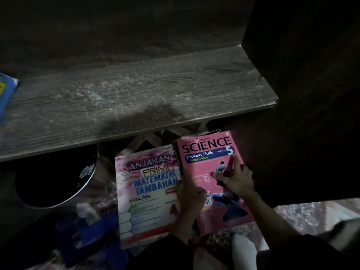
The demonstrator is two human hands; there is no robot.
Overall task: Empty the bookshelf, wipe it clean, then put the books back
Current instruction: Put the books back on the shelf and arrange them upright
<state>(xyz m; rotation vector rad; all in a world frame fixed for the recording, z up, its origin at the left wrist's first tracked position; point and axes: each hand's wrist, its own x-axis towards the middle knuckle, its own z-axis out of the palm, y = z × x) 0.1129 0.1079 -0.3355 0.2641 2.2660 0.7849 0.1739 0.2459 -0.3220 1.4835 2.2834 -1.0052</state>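
Observation:
A bare, dusty wooden shelf board (126,98) runs across the middle of the dim view. Below its front edge, on the floor, lies a pink Science book (212,184) on top of a stack. Beside it on the left lies a white and pink Matematik Tambahan book (148,193). My left hand (190,193) grips the left edge of the pink book's stack, fingers curled over the spine. My right hand (236,179) rests flat on the pink cover with its fingers spread.
A round dark bin with a shiny rim (58,184) stands at the left under the shelf. A blue book (5,94) sticks in at the far left edge. The shelf's dark side panel (311,94) rises on the right. Blue cloth (91,236) lies at the lower left.

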